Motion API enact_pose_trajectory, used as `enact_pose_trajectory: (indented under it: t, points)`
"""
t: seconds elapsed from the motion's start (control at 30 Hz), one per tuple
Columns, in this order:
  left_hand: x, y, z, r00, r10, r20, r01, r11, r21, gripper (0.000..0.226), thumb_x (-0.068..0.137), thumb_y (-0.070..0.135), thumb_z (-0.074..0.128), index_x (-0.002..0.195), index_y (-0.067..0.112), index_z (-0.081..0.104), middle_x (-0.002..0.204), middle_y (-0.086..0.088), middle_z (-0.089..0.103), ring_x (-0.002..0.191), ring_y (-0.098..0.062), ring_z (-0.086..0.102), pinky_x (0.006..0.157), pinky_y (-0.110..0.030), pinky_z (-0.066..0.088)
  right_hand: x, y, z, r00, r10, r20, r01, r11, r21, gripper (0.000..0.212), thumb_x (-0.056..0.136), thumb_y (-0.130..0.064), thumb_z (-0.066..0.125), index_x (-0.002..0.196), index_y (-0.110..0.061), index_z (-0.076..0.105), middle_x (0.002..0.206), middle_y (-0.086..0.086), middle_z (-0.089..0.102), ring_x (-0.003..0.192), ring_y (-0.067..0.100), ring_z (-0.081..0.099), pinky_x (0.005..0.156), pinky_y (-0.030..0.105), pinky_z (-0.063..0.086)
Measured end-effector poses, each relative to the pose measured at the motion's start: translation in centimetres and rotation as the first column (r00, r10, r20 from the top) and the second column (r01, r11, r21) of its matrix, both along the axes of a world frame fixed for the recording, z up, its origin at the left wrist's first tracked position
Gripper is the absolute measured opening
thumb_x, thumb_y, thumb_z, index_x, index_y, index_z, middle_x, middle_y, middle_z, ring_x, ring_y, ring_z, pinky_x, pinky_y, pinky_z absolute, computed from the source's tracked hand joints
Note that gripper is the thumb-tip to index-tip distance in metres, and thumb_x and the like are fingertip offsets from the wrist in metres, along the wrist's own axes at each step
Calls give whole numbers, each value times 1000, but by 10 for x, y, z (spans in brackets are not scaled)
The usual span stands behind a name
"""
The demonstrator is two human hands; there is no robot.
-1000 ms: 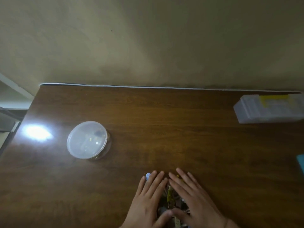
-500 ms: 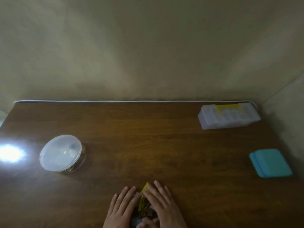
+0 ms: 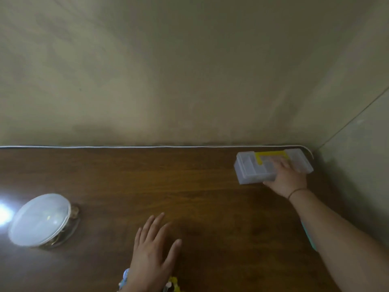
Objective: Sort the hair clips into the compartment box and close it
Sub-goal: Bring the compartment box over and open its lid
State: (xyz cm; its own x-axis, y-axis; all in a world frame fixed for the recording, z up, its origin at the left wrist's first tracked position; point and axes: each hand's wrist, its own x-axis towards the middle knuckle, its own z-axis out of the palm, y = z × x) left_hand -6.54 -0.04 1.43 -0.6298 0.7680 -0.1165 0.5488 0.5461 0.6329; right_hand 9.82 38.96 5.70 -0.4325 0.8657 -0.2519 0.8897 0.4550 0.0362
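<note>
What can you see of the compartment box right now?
The compartment box is a rectangular case of clear, frosted-looking plastic with a yellow handle on its far side. Dividers show faintly through the lid, which looks closed. It lies flat at the far right corner of the wooden table, close to the wall. The right hand has its grip on the near edge, fingers over the top and thumb along the front. Contents cannot be made out.

We see a lidded round tub [image 3: 41, 220] on wood table [image 3: 168, 186], left side, w/ glare spot [image 3: 3, 213] beside it.
</note>
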Motion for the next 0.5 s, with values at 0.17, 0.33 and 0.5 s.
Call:
enact_pose_trajectory:
  t: [0.17, 0.33, 0.5]
  points:
    - [9, 22, 10, 999, -12, 43, 12, 1000, -14, 104, 69, 96, -1, 144, 40, 45, 151, 29, 20, 152, -2, 4, 126, -41, 10, -10, -63, -5, 983, 171, -69, -158, 973, 168, 69, 84, -51, 59, 145, -34, 33, 148, 3, 38, 133, 34, 32, 107, 65, 28]
    - [8, 7, 12, 981, 122, 148, -126, 992, 18, 80, 77, 81, 33, 142, 36, 47, 143, 26, 35, 141, -1, 25, 122, -37, 25, -39, -182, -6, 916, 345, -206, -310, 933, 184, 73, 71, -48, 72, 138, -29, 47, 137, 5, 50, 127, 36, 41, 101, 63, 37]
    - [-13, -38, 13, 903, 365, 225, -399, 908, 130, 44, 91, 32, 69, 129, 40, 48, 118, 26, 54, 112, 5, 50, 95, -25, 41, -81, -285, -5, 862, 423, -280, -412, 906, 99, 76, 62, -54, 77, 131, -28, 58, 135, 5, 58, 122, 38, 53, 96, 60, 46]
